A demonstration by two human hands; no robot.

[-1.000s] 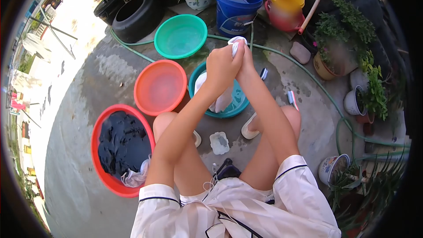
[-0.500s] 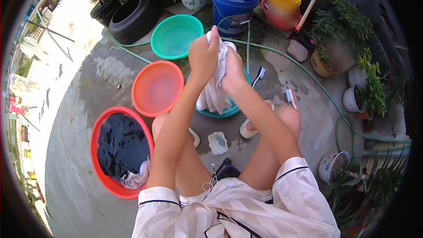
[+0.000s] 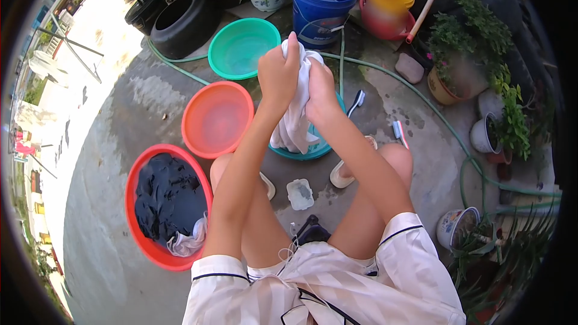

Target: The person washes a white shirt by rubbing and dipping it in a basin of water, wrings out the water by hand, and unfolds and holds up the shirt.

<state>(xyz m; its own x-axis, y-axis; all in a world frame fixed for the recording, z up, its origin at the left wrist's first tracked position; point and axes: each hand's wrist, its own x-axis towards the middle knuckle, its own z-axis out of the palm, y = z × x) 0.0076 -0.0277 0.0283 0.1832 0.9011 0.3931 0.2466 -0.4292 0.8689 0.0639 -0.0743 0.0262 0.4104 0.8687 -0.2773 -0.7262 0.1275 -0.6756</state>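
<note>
A white cloth (image 3: pixel 294 123), maybe a garment, is bunched between my two hands above a teal basin (image 3: pixel 322 146). My left hand (image 3: pixel 280 78) is closed around its upper part, thumb pointing up. Close beside it on the right, my right hand (image 3: pixel 320 87) grips the same cloth. The loose lower end hangs down over the basin, hiding much of its inside. My forearms cover part of the basin's rim too.
A red tub (image 3: pixel 135 229) with dark cloth in water stands at left, near an orange basin (image 3: pixel 218 119) and a green basin (image 3: pixel 244 48). Two brushes, one blue-and-white (image 3: pixel 356 102) and one red-handled (image 3: pixel 400 134), lie right. A hose (image 3: pixel 415 91) crosses behind; a blue bucket (image 3: pixel 322 9) stands beyond.
The view has shifted slightly, so the basins and pots appear a little farther right. Both hands keep their grip on the cloth, with hardly any visible movement.
</note>
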